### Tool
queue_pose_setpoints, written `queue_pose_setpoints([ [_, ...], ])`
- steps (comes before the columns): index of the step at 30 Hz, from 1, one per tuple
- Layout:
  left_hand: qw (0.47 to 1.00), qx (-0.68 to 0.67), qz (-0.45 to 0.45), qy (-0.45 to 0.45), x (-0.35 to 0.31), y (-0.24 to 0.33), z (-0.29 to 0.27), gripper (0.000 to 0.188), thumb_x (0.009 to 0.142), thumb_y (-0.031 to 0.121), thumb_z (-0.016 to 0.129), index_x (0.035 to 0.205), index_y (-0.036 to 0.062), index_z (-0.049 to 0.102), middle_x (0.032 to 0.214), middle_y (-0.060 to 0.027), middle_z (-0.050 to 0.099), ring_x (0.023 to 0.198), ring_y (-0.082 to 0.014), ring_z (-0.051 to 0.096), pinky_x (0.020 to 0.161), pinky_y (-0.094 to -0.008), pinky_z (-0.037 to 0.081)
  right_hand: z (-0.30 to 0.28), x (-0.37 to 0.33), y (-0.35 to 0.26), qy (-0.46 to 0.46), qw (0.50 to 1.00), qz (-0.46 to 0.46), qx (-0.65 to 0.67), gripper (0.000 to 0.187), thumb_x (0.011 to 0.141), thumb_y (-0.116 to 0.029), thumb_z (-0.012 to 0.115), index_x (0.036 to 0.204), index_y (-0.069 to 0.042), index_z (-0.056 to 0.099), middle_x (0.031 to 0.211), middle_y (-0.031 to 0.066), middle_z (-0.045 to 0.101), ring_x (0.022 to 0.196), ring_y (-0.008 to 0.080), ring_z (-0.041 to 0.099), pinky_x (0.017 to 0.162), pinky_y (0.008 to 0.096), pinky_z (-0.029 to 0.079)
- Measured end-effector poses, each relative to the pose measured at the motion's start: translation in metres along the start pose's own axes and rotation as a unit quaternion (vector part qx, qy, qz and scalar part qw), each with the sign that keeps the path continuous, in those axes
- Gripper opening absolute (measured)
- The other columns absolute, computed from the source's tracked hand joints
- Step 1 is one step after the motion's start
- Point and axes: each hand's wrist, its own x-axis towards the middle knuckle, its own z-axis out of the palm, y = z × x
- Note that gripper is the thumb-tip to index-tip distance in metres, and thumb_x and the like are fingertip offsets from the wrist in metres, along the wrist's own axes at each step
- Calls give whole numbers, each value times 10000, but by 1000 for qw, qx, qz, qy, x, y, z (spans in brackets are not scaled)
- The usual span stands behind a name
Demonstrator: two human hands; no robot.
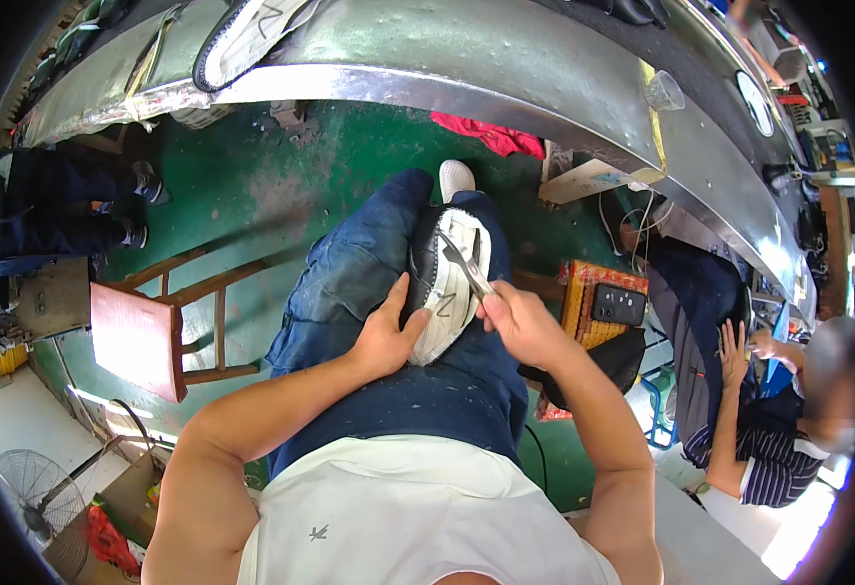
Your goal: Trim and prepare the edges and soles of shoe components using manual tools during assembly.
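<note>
Across my thighs lies a shoe [444, 327] with its sole side up: a pale insole ringed by a dark, gathered upper edge, with a dark hand-drawn mark on it. My left hand [388, 331] grips the shoe's left side, its thumb against the pale insole and some fingers hidden. Metal pincers [469, 268] are closed in my right hand [517, 320], at the shoe's right side. Their head reaches over the insole toward the upper's edge near the far end. Whether the jaws pinch the material is too small to tell.
A long metal bench [398, 68] runs across the front, bearing another shoe [247, 44] and a clear cup [663, 91]. A wooden stool [139, 336] stands left. At right, a phone [618, 304] rests on a patterned seat beside a seated co-worker [769, 419]. Another person's legs [57, 214] show far left.
</note>
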Motion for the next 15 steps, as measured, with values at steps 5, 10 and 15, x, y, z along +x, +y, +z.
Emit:
queue_pose_setpoints([
  [5, 999, 15, 38, -10, 5, -20, -1, 843, 973, 306, 648, 1577, -89, 213, 1574, -330, 361, 1491, -381, 362, 1219, -342, 285, 18, -12, 14, -16, 993, 22, -118, 444, 1084, -372, 430, 974, 24, 598, 804, 227, 675, 779, 417, 670, 740, 490, 520],
  [10, 995, 80, 47, -41, -4, 3, -7, 1005, 885, 303, 738, 1614, -32, 131, 1548, -324, 406, 1446, -396, 428, 1202, -350, 324, 30, -25, 20, -16, 997, 70, -32, 420, 1081, -357, 431, 959, 7, 602, 754, 161, 679, 720, 318, 691, 716, 422, 538],
  [15, 982, 141, -45, -116, 3, 35, -26, 1040, 812, 223, 777, 1629, 53, 156, 1397, -335, 552, 1277, -447, 578, 1121, -402, 427, 46, -55, 61, 77, 982, 92, 147, 426, 1096, -351, 437, 1070, 38, 609, 866, 108, 692, 739, 186, 680, 703, 346, 537],
])
